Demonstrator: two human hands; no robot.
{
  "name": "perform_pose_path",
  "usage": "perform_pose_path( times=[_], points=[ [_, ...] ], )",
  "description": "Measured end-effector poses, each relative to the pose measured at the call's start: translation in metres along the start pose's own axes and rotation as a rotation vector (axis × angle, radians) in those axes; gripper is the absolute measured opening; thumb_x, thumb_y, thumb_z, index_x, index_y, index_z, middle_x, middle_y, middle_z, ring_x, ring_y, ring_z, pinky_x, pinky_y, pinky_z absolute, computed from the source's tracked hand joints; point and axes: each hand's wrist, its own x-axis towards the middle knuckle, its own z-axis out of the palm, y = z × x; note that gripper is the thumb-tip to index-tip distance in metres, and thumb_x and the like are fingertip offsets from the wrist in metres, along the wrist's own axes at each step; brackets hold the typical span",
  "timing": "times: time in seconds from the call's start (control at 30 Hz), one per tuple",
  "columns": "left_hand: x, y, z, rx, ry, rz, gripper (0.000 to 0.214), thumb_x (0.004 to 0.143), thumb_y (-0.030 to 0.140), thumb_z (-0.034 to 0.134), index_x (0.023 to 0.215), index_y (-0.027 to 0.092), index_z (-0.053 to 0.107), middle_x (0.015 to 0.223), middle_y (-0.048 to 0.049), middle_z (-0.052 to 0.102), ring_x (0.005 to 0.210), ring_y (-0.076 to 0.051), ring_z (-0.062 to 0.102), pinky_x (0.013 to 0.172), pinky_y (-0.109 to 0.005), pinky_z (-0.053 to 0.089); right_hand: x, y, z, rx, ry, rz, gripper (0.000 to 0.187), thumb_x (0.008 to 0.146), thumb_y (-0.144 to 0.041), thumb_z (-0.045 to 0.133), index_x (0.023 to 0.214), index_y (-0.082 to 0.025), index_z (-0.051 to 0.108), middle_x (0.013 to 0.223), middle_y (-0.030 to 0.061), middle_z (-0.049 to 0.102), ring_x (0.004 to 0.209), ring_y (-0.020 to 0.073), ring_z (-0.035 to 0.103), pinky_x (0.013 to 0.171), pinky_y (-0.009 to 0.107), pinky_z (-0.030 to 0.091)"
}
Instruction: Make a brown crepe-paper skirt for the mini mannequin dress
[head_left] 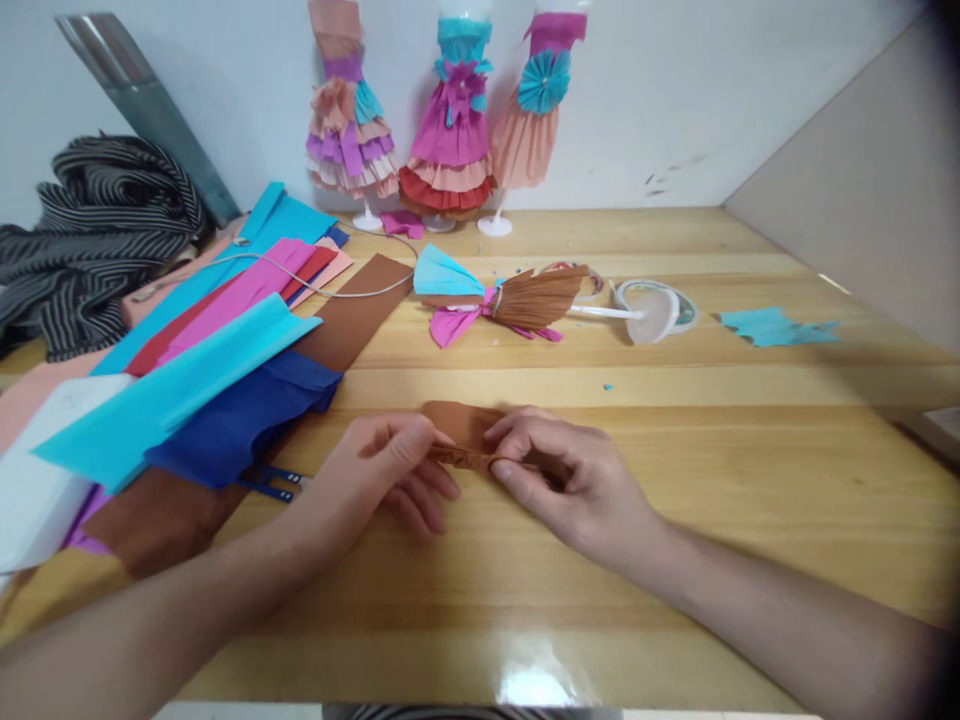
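Note:
A strip of brown crepe paper (pixel 463 424) is pinched between both hands over the middle of the table, its near edge gathered into small folds. My left hand (pixel 394 465) grips the left end with thumb and forefinger, the other fingers hanging loose below. At the right end, my right hand (pixel 559 470) closes thumb and fingertips on the folded edge. Beyond the hands, a small doll-stand dress of brown, blue and pink paper (pixel 536 298) lies on its side, its white stand (pixel 651 316) pointing right.
Coloured crepe sheets, among them a light blue one (pixel 180 385) and a dark blue one (pixel 251 415), pile at left with blue-handled scissors (pixel 277 485). Tape rolls (pixel 686 312) and a blue scrap (pixel 776 326) lie right. Paper-dressed stands, one pink-skirted (pixel 454 130), line the wall.

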Motion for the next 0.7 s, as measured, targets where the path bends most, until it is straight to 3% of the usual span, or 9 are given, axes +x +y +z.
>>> perform_pose_path(
  times=[0.13,0.27,0.43,0.57,0.7],
  points=[
    [-0.001,0.002,0.007,0.158,0.122,0.094,0.021,0.065,0.029,0.075,0.073,0.013,0.065,0.058,-0.0002,0.066,0.053,-0.01,0.06,0.053,-0.017,0.047,0.001,-0.005,-0.004,-0.197,0.026,-0.261,0.011,0.08,-0.008,0.058,0.076,-0.018,0.056,0.069,0.0034,0.062,0.088,0.0212,0.061,0.08,0.039,0.049],
    [-0.005,0.006,0.013,0.225,0.239,0.21,0.008,0.061,0.017,0.074,0.063,0.014,0.067,0.059,0.0013,0.067,0.055,-0.008,0.057,0.053,-0.015,0.044,0.001,-0.007,-0.009,-0.399,0.083,-0.41,0.011,0.079,-0.008,0.062,0.082,-0.018,0.058,0.076,0.0046,0.064,0.092,0.0231,0.059,0.087,0.046,0.046],
    [-0.011,0.005,0.011,0.177,0.201,0.258,0.016,0.061,0.022,0.077,0.074,0.016,0.071,0.076,-0.0024,0.074,0.071,-0.015,0.066,0.063,-0.021,0.051,0.0,-0.008,-0.012,-0.521,0.155,-0.465,0.01,0.081,-0.009,0.062,0.082,-0.018,0.06,0.074,0.0042,0.062,0.087,0.0221,0.059,0.087,0.047,0.046],
    [-0.01,-0.003,0.003,0.12,0.07,0.325,0.025,0.078,0.039,0.065,0.092,0.019,0.073,0.094,-0.0046,0.074,0.09,-0.02,0.066,0.079,-0.027,0.051,0.0,-0.01,-0.012,-0.525,0.143,-0.484,0.011,0.081,-0.007,0.061,0.082,-0.019,0.059,0.072,0.0023,0.062,0.085,0.02,0.06,0.089,0.046,0.045],
    [-0.007,-0.007,0.0,0.093,0.075,0.271,0.028,0.079,0.044,0.065,0.093,0.021,0.073,0.093,-0.0042,0.074,0.09,-0.02,0.066,0.081,-0.027,0.05,-0.001,-0.01,-0.01,-0.507,0.115,-0.47,0.009,0.081,-0.009,0.062,0.083,-0.018,0.059,0.072,0.0028,0.063,0.086,0.0198,0.061,0.091,0.046,0.044]
  ],
)
